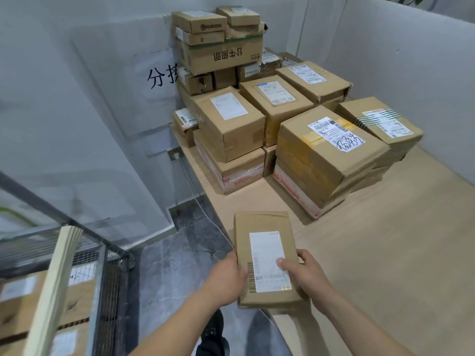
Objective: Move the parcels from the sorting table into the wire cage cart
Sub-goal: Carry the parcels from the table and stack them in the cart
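A flat brown parcel (pixel 266 258) with a white shipping label is held in both hands above the near edge of the desk (pixel 385 253), its long side running away from the person. The left hand (pixel 227 277) grips the parcel's left edge, thumb tip on the top face beside the label's barcode, the other fingers hidden underneath. The right hand (pixel 305 274) grips the right edge, its thumb (pixel 284 264) lying flat across the label and the remaining fingers curled under the box. Both forearms reach forward from the bottom of the view, bare, converging on the parcel.

Beyond the fingers, farther up the desk, sits a stack of cardboard parcels (pixel 282 119), two or more layers deep, rising highest at the back corner by the wall. The closest of them, a box with handwriting on its label (pixel 331 142), lies ahead and to the right of the right hand.

Left of the left hand, well apart and lower, stands the wire cage cart (pixel 105 278), with boxes (pixel 20 304) already inside it. Grey tiled floor (pixel 174 265) shows between cart and desk.
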